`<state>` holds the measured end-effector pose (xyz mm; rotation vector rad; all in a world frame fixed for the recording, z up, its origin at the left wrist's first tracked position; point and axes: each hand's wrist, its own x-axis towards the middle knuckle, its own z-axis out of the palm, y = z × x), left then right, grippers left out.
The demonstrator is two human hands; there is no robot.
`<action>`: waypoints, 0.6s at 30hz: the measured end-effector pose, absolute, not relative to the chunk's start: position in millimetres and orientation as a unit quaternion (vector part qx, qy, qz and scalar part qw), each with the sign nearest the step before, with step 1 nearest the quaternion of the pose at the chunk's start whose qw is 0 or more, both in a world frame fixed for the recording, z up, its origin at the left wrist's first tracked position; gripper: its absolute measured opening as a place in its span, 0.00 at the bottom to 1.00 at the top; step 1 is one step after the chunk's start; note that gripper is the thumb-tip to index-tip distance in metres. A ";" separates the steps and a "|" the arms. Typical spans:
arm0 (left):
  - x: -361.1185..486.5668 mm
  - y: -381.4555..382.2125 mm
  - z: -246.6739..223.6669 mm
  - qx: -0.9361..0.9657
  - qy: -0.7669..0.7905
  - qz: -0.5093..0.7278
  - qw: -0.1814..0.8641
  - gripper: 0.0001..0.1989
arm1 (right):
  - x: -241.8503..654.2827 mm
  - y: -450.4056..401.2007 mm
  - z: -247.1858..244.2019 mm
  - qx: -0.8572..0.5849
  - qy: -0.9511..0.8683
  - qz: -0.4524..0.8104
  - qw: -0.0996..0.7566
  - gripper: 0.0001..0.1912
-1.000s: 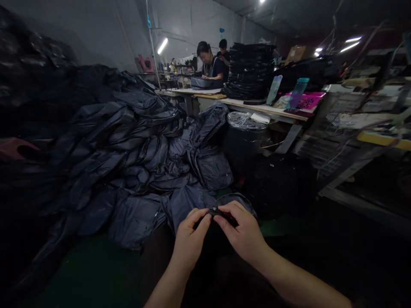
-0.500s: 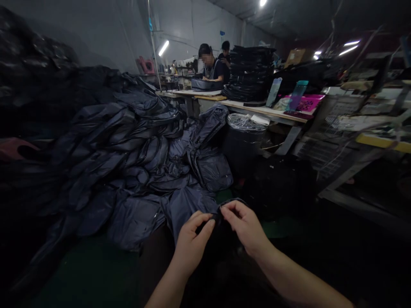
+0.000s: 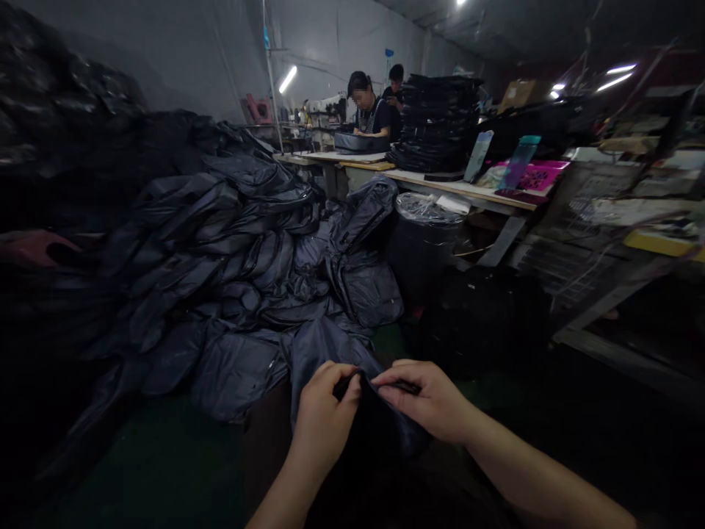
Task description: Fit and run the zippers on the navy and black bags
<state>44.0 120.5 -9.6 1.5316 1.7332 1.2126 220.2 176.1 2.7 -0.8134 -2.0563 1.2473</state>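
Observation:
A dark blue bag of thin, shiny fabric hangs between my two hands, low in the middle of the view. My left hand is closed, its thumb and forefinger pinching the upper edge of the fabric. Close beside it on the right, my right hand pinches the same edge, fingertips almost meeting the left ones. A thin dark strip shows between the right thumb and fingers; I cannot tell whether it belongs to the bag. The lower part of the bag is lost in shadow.
A large heap of dark blue bags covers the floor ahead and left. Behind it stand a lined black bin and a worktable with stacked black pieces, bottles and a pink basket. Two people are behind the table.
My hands have shifted slightly down, and the right hand has turned flatter. More of the blue fabric now shows below the right hand. The view has swung slightly left.

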 end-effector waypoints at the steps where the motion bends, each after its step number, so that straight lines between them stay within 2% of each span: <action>1: 45.5 120.7 -10.9 0.564 0.640 0.452 0.258 0.07 | 215.7 171.7 0.2 -0.314 -0.753 0.488 0.311 0.09; 7: 49.7 120.0 -10.7 0.526 0.633 0.466 0.326 0.08 | 194.8 160.8 -17.9 -0.353 -0.565 0.638 0.386 0.10; 14: 57.9 114.5 -5.7 0.387 0.601 0.536 0.450 0.12 | 186.0 157.6 -24.0 -0.325 -0.596 0.608 0.411 0.12; 18: 51.9 115.2 -5.6 0.402 0.633 0.501 0.432 0.14 | 184.7 157.2 -29.1 -0.337 -0.531 0.670 0.394 0.13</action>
